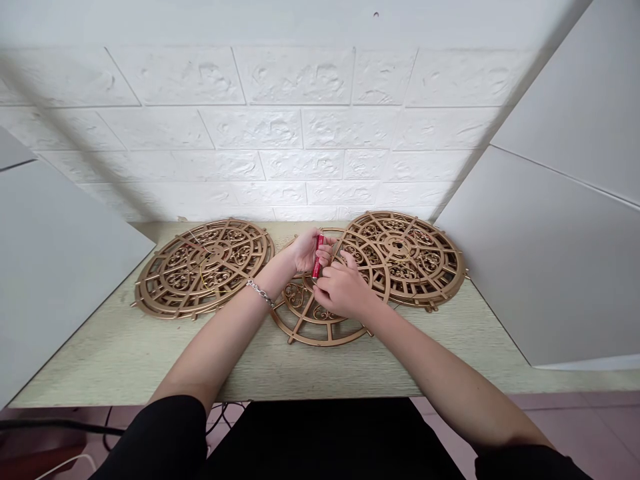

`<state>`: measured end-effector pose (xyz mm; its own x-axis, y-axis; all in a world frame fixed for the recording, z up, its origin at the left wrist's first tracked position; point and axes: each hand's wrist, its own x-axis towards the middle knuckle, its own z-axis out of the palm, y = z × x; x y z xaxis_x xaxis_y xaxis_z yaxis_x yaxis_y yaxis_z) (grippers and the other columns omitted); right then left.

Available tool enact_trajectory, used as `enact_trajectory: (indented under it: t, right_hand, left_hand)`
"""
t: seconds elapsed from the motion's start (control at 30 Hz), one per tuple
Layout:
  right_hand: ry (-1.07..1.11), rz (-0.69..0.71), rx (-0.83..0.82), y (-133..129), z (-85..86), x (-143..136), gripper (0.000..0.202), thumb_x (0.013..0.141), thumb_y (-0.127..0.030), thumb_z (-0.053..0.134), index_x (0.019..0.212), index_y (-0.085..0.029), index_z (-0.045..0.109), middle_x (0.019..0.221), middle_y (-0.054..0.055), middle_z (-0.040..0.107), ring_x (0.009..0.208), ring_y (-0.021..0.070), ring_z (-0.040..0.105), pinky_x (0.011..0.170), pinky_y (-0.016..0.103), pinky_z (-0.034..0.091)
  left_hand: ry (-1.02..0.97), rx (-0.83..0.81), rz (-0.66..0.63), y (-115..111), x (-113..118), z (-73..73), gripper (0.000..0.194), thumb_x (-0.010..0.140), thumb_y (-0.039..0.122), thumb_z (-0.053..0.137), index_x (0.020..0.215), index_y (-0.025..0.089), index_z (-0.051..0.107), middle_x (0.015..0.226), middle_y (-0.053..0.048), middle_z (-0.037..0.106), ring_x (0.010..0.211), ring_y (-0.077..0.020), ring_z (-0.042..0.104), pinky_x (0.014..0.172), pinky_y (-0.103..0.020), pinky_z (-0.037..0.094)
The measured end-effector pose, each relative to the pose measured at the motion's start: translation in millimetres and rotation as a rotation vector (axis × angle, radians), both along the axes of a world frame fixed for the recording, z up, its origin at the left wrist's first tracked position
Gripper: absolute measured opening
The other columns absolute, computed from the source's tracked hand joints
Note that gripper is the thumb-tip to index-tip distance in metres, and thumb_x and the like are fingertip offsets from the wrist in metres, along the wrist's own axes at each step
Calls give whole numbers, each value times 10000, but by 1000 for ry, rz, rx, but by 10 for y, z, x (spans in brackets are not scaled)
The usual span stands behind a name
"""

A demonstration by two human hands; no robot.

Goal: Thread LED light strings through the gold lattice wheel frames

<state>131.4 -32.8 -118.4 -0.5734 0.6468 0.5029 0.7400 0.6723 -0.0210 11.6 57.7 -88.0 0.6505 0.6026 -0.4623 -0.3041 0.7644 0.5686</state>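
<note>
My left hand [306, 252] is closed around a slim red cylinder [318, 257] with pale lettering and a silvery lower end, held nearly upright. Close beside it, my right hand [343, 287] has its fingers curled and its thumb near the cylinder's lower end. Whether anything sits inside the right fingers is hidden. Beneath both hands lies a round bronze-coloured openwork disc [327, 335] with scroll patterns, partly covered by the hands. Similar discs are stacked in a left pile [170, 283] and a right pile [445, 260], which the middle disc overlaps.
The pale wooden tabletop [320, 377] ends at a white brick-pattern wall [280, 127]. A white panel stands on the left [65, 253], another panel on the right [540, 253]. A thin yellow strand [203, 277] lies on the left pile. Dark cables [60, 425] hang below the table edge.
</note>
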Motion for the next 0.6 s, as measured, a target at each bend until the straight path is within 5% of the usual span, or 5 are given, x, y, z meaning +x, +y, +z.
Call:
enact_trajectory:
  t: [0.6]
  right_hand:
    - [-40, -55, -82, -13, 19, -7, 303, 835, -216, 430, 645, -166, 661, 662, 33, 631, 714, 154, 502, 1004, 406, 126]
  left_hand:
    - [26, 0, 20, -14, 5, 7, 111, 724, 148, 374, 716, 142, 485, 426, 51, 308, 290, -88, 318, 288, -179, 309]
